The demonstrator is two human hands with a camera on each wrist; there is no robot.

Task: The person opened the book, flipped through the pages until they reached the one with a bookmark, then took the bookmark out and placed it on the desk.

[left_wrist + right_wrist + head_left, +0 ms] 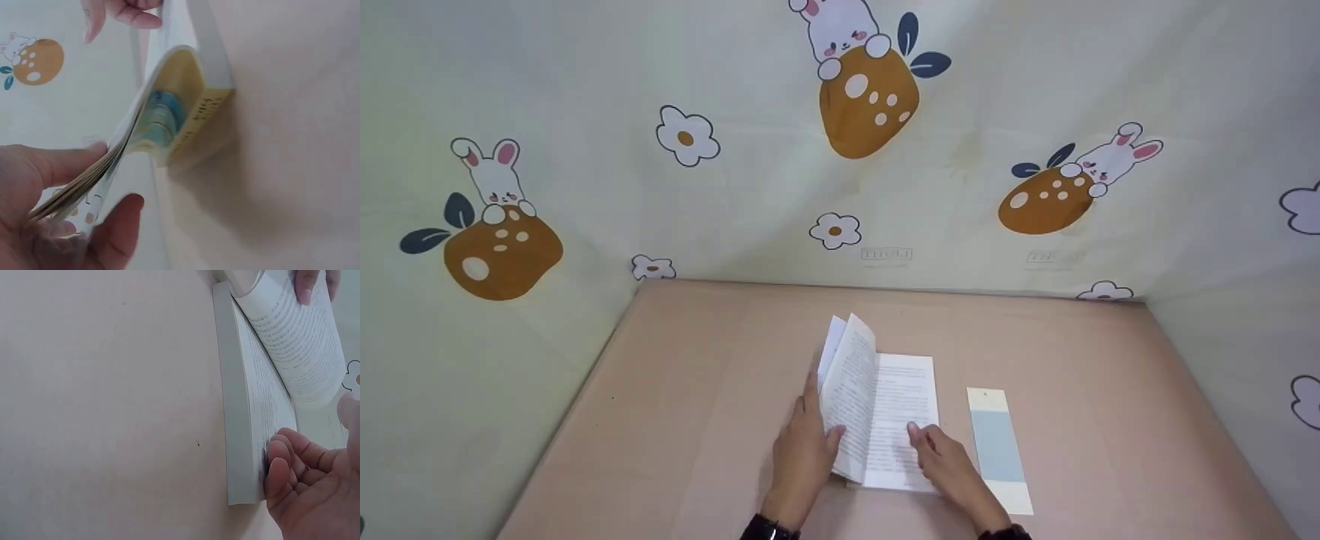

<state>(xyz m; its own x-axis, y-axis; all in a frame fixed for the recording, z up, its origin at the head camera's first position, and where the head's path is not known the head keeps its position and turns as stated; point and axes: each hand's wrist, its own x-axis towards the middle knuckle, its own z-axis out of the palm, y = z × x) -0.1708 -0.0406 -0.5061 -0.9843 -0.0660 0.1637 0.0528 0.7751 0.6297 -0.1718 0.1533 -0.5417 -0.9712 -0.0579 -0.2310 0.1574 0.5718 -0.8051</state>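
Observation:
A paperback book (904, 397) lies open on the table, printed text on its pages. My left hand (801, 454) grips the raised left-hand pages (849, 397) together with the cover, thumb on the printed side and fingers behind. In the left wrist view, the bent cover (183, 73) is yellowish with a blue picture, with dark lettering near its spine. My right hand (949, 461) rests at the right page near its outer edge. Its fingers (278, 475) are loosely curled against the page, and the thumb stands apart from them.
Right of the book lies a long cream strip (997, 446) with a pale blue middle and a small hole at its top, like a bookmark. A beige cloth covers the table (697, 390). Printed curtains (750, 202) with rabbits and flowers enclose the back and sides.

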